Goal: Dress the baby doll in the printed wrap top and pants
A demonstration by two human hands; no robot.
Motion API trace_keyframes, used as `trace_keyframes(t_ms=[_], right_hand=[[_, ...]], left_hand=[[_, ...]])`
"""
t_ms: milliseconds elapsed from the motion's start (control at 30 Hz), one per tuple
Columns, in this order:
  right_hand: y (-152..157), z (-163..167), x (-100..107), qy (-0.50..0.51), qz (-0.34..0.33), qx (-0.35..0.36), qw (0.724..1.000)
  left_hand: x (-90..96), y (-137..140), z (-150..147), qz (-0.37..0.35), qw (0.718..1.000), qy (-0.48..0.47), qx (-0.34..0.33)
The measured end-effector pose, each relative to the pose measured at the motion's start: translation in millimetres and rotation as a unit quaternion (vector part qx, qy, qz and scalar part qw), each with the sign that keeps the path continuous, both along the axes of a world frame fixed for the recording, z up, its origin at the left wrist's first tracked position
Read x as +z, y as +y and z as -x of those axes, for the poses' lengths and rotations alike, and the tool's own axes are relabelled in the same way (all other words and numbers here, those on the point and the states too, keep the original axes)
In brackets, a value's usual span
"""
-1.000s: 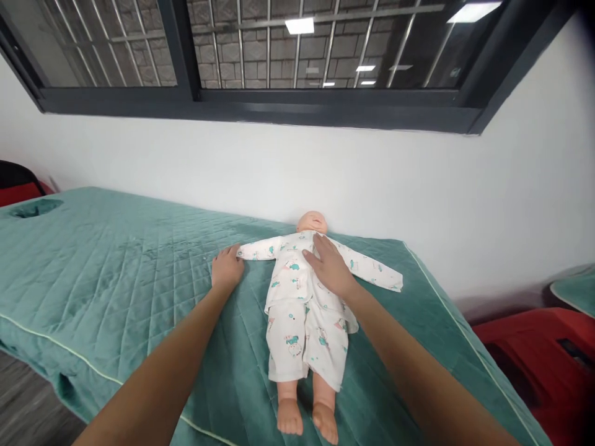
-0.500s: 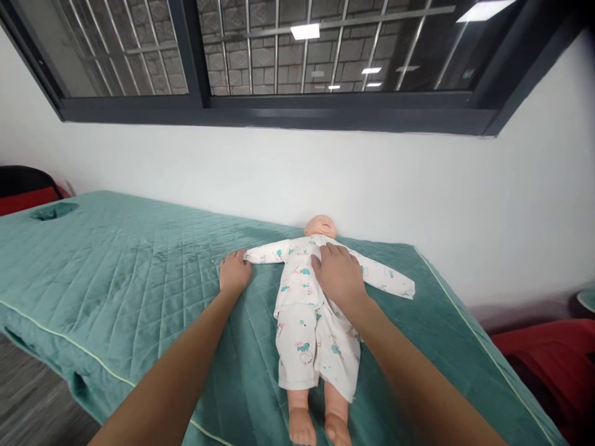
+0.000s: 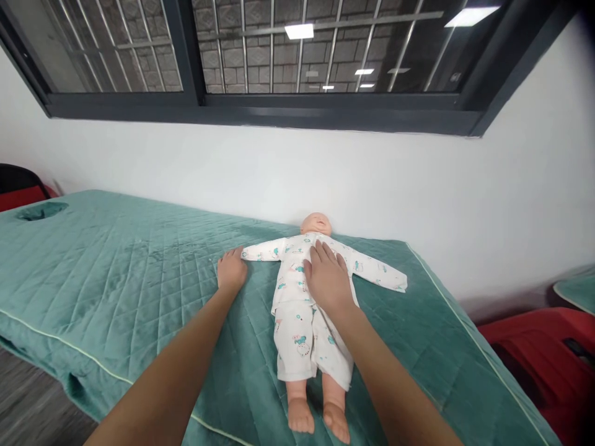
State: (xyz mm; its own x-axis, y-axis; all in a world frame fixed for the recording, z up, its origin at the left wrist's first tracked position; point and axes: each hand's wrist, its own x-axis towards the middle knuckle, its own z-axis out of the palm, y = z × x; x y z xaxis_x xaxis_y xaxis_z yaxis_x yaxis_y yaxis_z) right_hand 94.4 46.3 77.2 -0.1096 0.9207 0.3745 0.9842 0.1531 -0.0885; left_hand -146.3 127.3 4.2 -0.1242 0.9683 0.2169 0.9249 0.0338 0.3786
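Note:
A baby doll (image 3: 292,282) lies face up on the green quilted bed cover (image 3: 153,279), its head towards the wall and its feet towards me. It wears a white printed top and trousers, and both sleeves are spread sideways. At the cuff of the sleeve on the left (image 3: 264,250), my left hand (image 3: 231,271) is closed, with the cuff's end at its fingers and thumb. My right hand (image 3: 329,279) lies flat on the doll's chest, fingers stretched towards its neck, covering part of the top. The other sleeve (image 3: 379,272) lies loose on the cover.
Behind the bed rises a white wall (image 3: 186,164) with a dark-framed, barred window (image 3: 297,114). A hole (image 3: 41,211) opens in the bed's far left end. Red seats (image 3: 539,353) stand beyond the right edge, and a red and black chair (image 3: 18,189) is at far left.
My right hand has shifted slightly left across the doll's chest, baring more of the right sleeve. My left hand stays at the cuff. The whole view has shifted a little.

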Motion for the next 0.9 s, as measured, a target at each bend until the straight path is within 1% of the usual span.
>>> trace_keyframes(t_ms=[133,267,333,400,433,500,567,667,767,900], right_hand=[[-10.0,-18.9,-1.3,0.026,-0.002,0.095,0.995],[-18.8,-39.9,-2.1,0.086,0.022,0.166,0.982],[-19.7,-54.7,-4.7,0.119,0.029,0.194,0.973],[-17.0,-74.7,-11.3,0.155,0.016,0.195,0.968],[-14.3,-86.4,-16.5,0.168,0.005,0.179,0.969],[-7.5,-111.5,-30.2,0.163,-0.007,0.120,0.979],[-0.8,-134.9,-45.5,0.110,0.008,0.039,0.993],[5.5,-159.9,-63.5,0.040,0.038,-0.068,0.996],[6.7,-176.2,-70.3,0.017,0.050,-0.109,0.993],[4.5,-197.6,-71.2,0.039,0.076,-0.156,0.984]], left_hand=[[-0.5,-2.0,1.3,-0.016,1.000,-0.003,0.012],[-1.5,-1.1,0.2,-0.032,0.997,-0.002,0.069],[-2.2,-0.1,-0.7,-0.032,0.995,0.007,0.093],[-3.0,0.8,-1.3,-0.031,0.994,0.018,0.100],[-3.3,1.2,-1.5,-0.030,0.994,0.023,0.099],[-3.6,2.2,-1.7,-0.028,0.994,0.029,0.099],[-3.7,3.9,-1.8,-0.026,0.994,0.034,0.103],[-3.3,7.6,-2.3,-0.025,0.992,0.040,0.118],[-3.1,10.9,-3.0,-0.024,0.990,0.047,0.129],[-3.7,12.4,-4.1,-0.029,0.989,0.055,0.132]])
